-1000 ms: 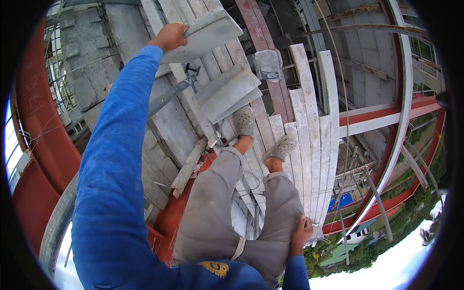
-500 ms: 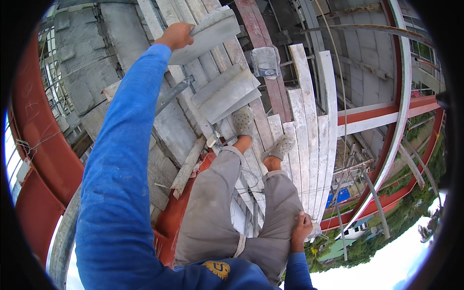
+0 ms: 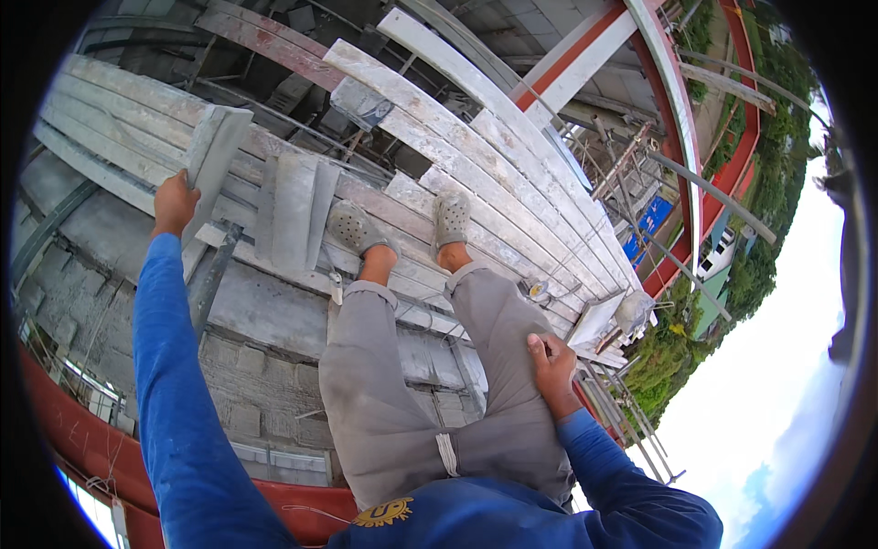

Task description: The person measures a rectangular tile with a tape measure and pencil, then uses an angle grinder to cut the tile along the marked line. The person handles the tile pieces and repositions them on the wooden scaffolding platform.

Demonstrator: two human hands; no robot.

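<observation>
My left hand [image 3: 176,203] is closed on the near edge of a grey flat board [image 3: 219,151], which stands tilted over the planks at the left. Just right of it, more grey boards [image 3: 297,206] lie on the planks beside my left shoe [image 3: 355,227]. My right hand [image 3: 554,368] rests against my right thigh with its fingers curled in. Whatever its fingers hold, if anything, is hidden. My right shoe [image 3: 452,218] is on the same planks.
Worn scaffold planks [image 3: 512,183] run underfoot, with gaps to lower levels beyond. A dusty wrapped bundle [image 3: 361,102] lies at the far plank edge. A metal pipe [image 3: 216,284] juts near the held board. A red steel beam [image 3: 306,508] passes behind me.
The whole view has turned, so the planks now run from upper left to lower right. My left hand still grips the board, now farther left in view. My right hand stays at the thigh.
</observation>
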